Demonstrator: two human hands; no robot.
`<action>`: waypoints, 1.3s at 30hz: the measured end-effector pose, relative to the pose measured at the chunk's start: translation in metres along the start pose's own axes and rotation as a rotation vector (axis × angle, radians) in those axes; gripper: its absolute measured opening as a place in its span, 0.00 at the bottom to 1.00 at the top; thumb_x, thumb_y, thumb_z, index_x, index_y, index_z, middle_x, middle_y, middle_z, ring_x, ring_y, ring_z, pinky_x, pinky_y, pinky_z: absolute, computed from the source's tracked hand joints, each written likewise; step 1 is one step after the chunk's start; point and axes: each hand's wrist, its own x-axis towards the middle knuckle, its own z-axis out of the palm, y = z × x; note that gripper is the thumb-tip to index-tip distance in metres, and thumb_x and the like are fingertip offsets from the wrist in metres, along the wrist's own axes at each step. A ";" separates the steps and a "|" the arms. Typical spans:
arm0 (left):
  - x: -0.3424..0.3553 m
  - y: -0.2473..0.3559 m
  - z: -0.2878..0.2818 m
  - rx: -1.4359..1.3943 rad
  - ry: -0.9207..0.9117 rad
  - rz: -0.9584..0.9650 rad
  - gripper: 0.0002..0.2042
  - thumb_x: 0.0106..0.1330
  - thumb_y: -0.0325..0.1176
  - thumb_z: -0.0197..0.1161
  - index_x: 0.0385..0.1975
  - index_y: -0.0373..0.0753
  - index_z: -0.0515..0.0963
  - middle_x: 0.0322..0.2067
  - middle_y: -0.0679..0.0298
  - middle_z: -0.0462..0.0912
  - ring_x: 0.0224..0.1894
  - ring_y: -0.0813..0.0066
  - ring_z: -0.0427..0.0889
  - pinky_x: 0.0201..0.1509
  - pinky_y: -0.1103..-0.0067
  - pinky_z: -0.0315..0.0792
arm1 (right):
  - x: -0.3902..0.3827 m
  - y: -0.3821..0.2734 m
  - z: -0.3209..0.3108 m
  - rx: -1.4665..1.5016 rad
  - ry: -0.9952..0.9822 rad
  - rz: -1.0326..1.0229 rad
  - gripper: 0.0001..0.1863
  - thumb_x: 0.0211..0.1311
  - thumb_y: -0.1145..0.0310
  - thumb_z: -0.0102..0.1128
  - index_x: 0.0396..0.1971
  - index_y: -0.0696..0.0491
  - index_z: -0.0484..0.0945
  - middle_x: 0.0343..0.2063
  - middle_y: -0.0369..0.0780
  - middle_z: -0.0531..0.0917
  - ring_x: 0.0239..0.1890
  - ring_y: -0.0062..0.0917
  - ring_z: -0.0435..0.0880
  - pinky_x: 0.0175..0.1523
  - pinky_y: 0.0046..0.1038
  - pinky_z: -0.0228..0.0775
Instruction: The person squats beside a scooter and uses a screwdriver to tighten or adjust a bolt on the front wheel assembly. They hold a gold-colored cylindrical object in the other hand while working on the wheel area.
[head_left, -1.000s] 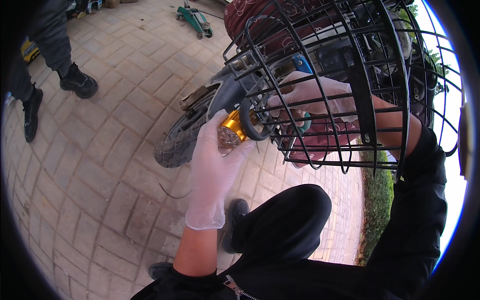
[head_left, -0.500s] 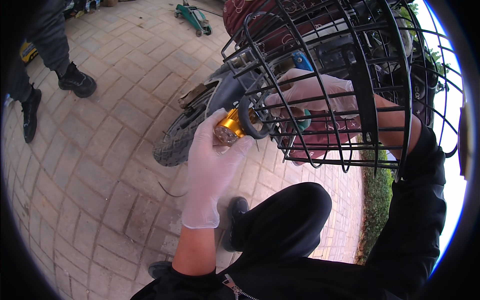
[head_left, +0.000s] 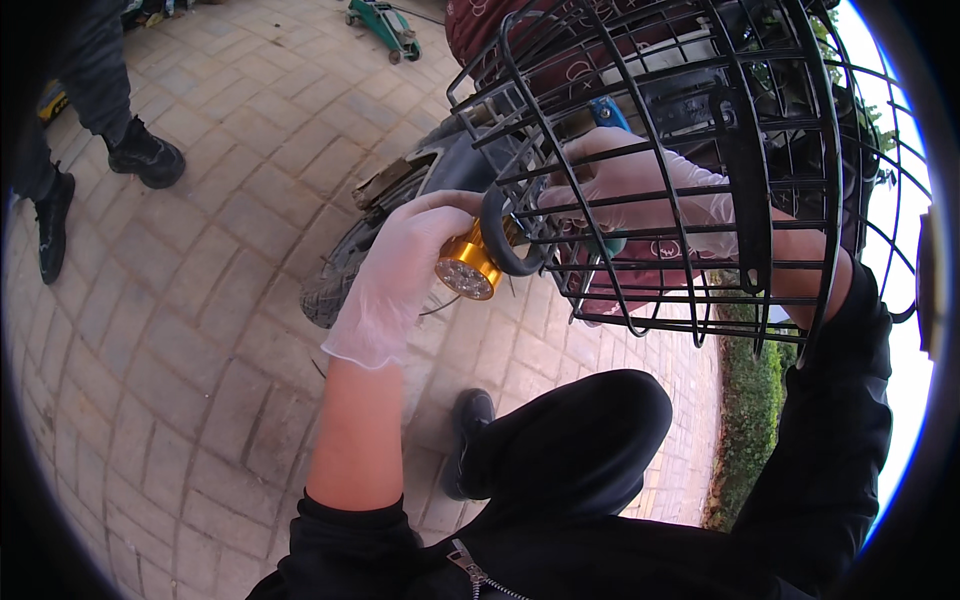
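Note:
A gold LED headlight (head_left: pixel 468 268) with a round, clear-lensed face sits at the front of a two-wheeler, beside a black curved bar (head_left: pixel 500 235) on the wire basket. My left hand (head_left: pixel 405 255), in a thin clear glove, curls its fingers over the headlight's upper side and back; the fingertips are partly hidden. Behind the bars of the black basket (head_left: pixel 742 190) is my right hand (head_left: pixel 630 185), gloved too, fingers bent close behind the headlight. What it grips is hidden. Just below it shows a green rounded piece (head_left: pixel 605 244), whose kind I cannot make out.
The front tyre (head_left: pixel 325 285) and dark mudguard lie beyond my left hand. A maroon patterned cover (head_left: pixel 480 35) drapes the vehicle. A person's legs and black boots (head_left: pixel 145 155) stand at the left. A green floor jack (head_left: pixel 385 30) rests on the paving farther back.
My left hand has shifted from the headlight's front and lower edge to its upper side and back, with the wrist swinging left. The headlight now faces further down. My right hand stays behind the basket.

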 end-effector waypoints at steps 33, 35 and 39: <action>0.045 0.011 0.001 -0.016 -0.223 -0.358 0.13 0.68 0.25 0.63 0.49 0.23 0.77 0.39 0.57 0.84 0.36 0.73 0.86 0.41 0.77 0.82 | -0.006 0.015 -0.002 -0.117 0.103 -0.126 0.17 0.66 0.61 0.66 0.43 0.61 0.80 0.29 0.39 0.85 0.29 0.20 0.82 0.36 0.22 0.76; 0.044 0.012 0.001 -0.003 -0.212 -0.370 0.13 0.68 0.25 0.63 0.48 0.23 0.77 0.38 0.57 0.84 0.36 0.72 0.86 0.41 0.77 0.82 | -0.007 0.017 -0.002 -0.209 0.166 -0.218 0.12 0.59 0.67 0.70 0.36 0.58 0.80 0.29 0.37 0.85 0.36 0.21 0.86 0.46 0.23 0.78; 0.045 0.015 0.002 0.046 -0.210 -0.396 0.12 0.67 0.25 0.63 0.47 0.25 0.76 0.40 0.55 0.84 0.40 0.70 0.86 0.45 0.76 0.83 | -0.010 0.020 0.000 -0.185 0.223 -0.383 0.11 0.58 0.72 0.68 0.39 0.57 0.78 0.32 0.37 0.83 0.38 0.21 0.85 0.46 0.25 0.77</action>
